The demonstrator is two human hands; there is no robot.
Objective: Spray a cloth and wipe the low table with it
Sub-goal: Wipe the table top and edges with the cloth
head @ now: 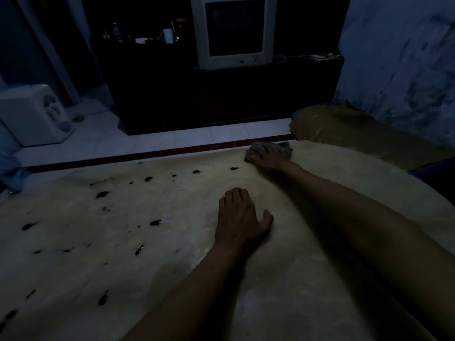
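The low table (123, 279) has a pale yellowish top that fills the lower part of the head view. Several dark blotches (103, 194) are scattered over its left half. A small grey cloth (285, 145) lies at the table's far edge, right of centre. My right hand (269, 156) presses down on the cloth, arm stretched out from the lower right. My left hand (237, 215) rests flat on the table near its middle, fingers slightly apart, holding nothing. No spray bottle is in sight.
The room is dim. A white CRT television (234, 30) stands on a dark cabinet (197, 94) beyond the table. A white appliance (34, 114) sits on the tiled floor at left. An olive cushion (344, 126) lies by the wall at right.
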